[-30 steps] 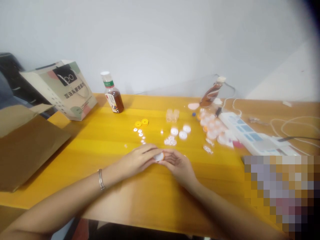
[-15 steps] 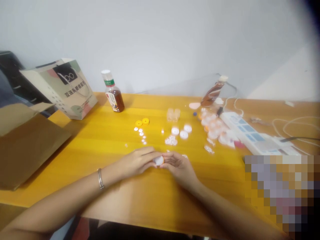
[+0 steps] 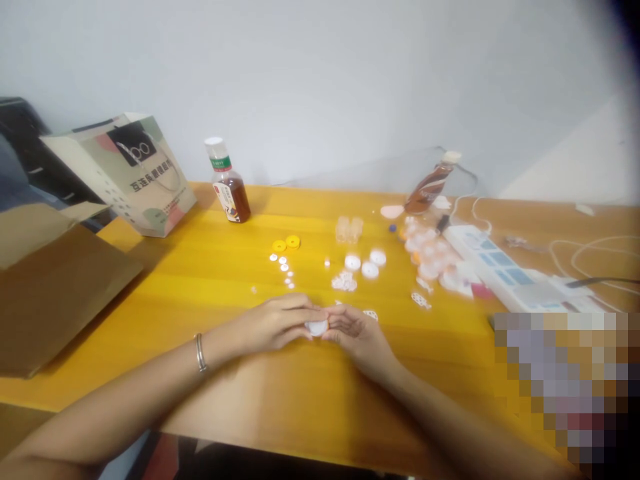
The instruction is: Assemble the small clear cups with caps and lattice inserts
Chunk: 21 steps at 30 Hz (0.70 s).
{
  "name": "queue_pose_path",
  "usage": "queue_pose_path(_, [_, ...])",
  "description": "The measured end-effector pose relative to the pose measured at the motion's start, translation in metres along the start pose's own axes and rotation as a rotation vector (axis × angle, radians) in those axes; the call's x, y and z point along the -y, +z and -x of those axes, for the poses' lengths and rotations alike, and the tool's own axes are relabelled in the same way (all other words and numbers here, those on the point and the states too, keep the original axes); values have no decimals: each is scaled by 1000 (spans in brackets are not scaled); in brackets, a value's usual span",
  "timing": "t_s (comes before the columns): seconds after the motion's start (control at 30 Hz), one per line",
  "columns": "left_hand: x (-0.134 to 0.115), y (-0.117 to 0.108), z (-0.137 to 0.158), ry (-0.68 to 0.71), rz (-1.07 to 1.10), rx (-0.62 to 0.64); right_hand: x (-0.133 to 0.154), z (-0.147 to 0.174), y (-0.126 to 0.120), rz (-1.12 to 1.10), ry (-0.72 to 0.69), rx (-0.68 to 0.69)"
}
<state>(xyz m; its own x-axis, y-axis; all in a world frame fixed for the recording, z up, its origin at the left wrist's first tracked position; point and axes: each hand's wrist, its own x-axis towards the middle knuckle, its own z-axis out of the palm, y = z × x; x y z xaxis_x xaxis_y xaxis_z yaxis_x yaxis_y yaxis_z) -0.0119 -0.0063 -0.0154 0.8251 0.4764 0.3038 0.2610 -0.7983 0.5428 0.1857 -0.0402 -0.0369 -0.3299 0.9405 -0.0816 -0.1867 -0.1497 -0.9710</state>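
Between my left hand (image 3: 285, 321) and my right hand (image 3: 354, 331) is a small round white piece with an orange edge (image 3: 317, 327). The fingers of both hands are closed on its sides, above the near middle of the table. Just beyond lie a pile of small white parts (image 3: 345, 281) and several white discs (image 3: 353, 262). Yellow rings (image 3: 293, 242) sit farther left, with small white pieces (image 3: 284, 267) in a row in front of them. A perforated white plate (image 3: 421, 301) lies to the right of my right hand.
A cardboard box (image 3: 65, 300) and a paper bag (image 3: 150, 177) stand at the left. Two drink bottles, one upright (image 3: 230, 193) and one tilted (image 3: 430, 187), are at the back. Orange-and-white round pieces (image 3: 433, 250), a power strip (image 3: 500, 260) and cables occupy the right.
The view has shifted slightly. Both hands stay closed on the round piece, which appears tilted a little differently; the things on the table lie as before.
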Motion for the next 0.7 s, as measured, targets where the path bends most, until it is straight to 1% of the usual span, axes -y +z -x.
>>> queue_pose_path(0.13, [-5,-3,1,-62,57,34,-3,2,2,-60,34,-2])
queue_pose_path(0.23, [-9,1,3,-97,80,20,-7,3,4,-81,59,39])
queue_pose_path(0.37, [-9,11,8,-136,23,-19,-8,2,3,19,133,79])
queue_pose_path(0.47, [-4,18,11,-138,-74,-25,0,-1,-3,162,125,65])
queue_pose_path(0.53, [-2,21,12,-128,-160,-20,10,-3,-11,281,76,-9])
queue_pose_path(0.63, [-2,21,12,-103,-287,5,27,-8,-30,449,-52,-233])
queue_pose_path(0.7, [-4,20,12,-81,-338,27,33,-11,-42,622,-121,-319])
